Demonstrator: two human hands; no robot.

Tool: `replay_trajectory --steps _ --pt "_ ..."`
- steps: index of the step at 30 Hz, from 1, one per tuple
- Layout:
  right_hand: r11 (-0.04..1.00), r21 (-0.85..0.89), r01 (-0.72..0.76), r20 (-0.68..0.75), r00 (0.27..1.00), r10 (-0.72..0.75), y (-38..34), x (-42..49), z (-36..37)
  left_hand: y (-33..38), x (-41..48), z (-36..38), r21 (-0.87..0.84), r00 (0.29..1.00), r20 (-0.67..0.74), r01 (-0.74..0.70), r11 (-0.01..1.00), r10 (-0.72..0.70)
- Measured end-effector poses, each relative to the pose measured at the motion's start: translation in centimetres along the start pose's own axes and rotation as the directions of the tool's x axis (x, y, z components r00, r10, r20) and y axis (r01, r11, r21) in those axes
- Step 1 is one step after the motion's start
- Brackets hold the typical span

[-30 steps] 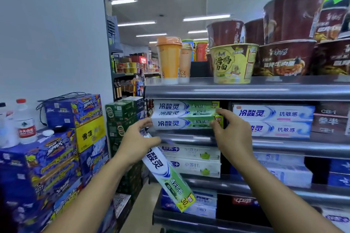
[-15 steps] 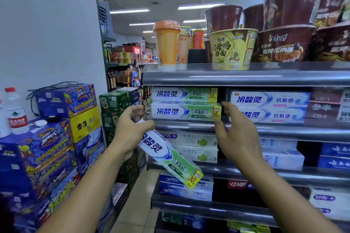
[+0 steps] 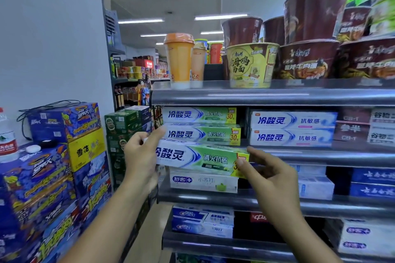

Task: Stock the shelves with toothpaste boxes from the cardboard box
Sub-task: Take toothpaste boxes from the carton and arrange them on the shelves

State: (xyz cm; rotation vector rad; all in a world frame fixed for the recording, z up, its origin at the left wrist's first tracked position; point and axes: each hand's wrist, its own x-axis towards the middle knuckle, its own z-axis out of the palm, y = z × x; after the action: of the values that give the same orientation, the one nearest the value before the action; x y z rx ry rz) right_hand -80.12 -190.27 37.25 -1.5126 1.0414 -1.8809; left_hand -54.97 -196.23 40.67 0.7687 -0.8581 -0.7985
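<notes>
A green toothpaste box [image 3: 201, 159] held level just below the shelf's two stacked green boxes [image 3: 203, 126], left hand [image 3: 141, 156] gripping its left end, right hand [image 3: 271, 175] pinching its right end, thumb hiding part of its yellow corner.

Head camera, close before the shelves [image 3: 267, 97]

Holding green toothpaste box [image 3: 201, 158] level, with left hand [image 3: 140, 157] gripping its left end and right hand [image 3: 271, 179] pinching its right end, just in front of shelf [image 3: 299, 156] lip, below two matching boxes [image 3: 203, 134] stacked beside blue-white boxes [image 3: 292, 129].
</notes>
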Motion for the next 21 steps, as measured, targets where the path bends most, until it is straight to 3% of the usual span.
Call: replay_trajectory --steps 6,11,13,16,18,21 --pt "0.984 0.043 0.171 -0.099 0.981 -0.166 -0.7 2.3 0.9 0.1 -1.3 0.8 0.020 0.981 0.093 -0.171 0.985 0.168" --pt "0.959 -0.062 0.277 -0.136 0.950 -0.283 -0.7 2.8 1.5 -0.4 -2.3 2.1 -0.150 0.972 -0.060 -0.233 0.961 0.227" --pt "0.948 -0.057 0.313 -0.102 0.943 -0.317 -1.1 3.0 1.1 -0.1 -1.9 2.2 -0.150 0.963 -0.010 -0.268 0.952 0.269" --pt "0.930 -0.082 0.359 -0.098 0.926 -0.366 -1.5 3.9 0.8 0.1 -0.6 1.7 0.006 0.933 0.168 -0.322 0.947 0.317" --pt "0.922 -0.095 0.375 -0.129 0.914 -0.385 -1.5 4.4 0.9 0.5 0.5 1.4 -0.030 0.915 0.272 -0.302 0.953 0.298" --pt "0.923 -0.072 0.378 -0.183 0.905 -0.385 -1.3 4.8 1.2 0.7 2.0 0.7 -0.133 0.901 0.300 -0.286 0.949 0.313"
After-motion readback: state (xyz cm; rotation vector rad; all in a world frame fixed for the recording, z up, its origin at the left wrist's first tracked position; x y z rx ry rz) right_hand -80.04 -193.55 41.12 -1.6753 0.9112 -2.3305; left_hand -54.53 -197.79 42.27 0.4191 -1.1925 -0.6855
